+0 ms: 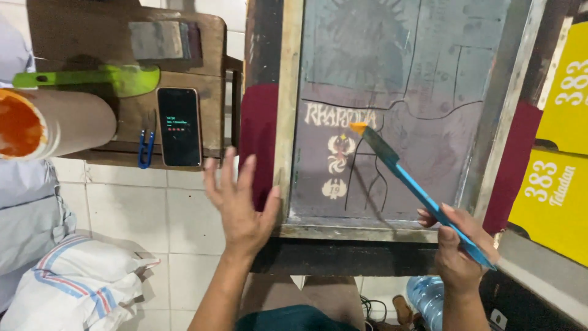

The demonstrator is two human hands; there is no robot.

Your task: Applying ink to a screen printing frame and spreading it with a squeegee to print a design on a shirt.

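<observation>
fingers of the right hand [456,248] clench around the lower end of a long blue plastic spatula [422,196], whose dark blade rises up and to the left and ends in an orange-smeared tip [358,127]. that tip rests on or just over the grey mesh of a wooden-framed printing screen [285,122], near a pale stencilled design in its middle. the left hand [239,205] is released, fingers spread, palm against the lower left corner of the screen's frame; it grasps nothing. the screen lies on a dark table [343,256] with dark red cloth showing beside the frame on both sides. to the left, a brown wooden chair [211,73] carries a black smartphone [178,126], a green plastic spatula [92,78], a blue clip [146,150] and a grey block [159,40]. a cardboard tube with an orange-stained end [49,122] juts in from the left edge. yellow printed panels [560,184] sit on the right.
</observation>
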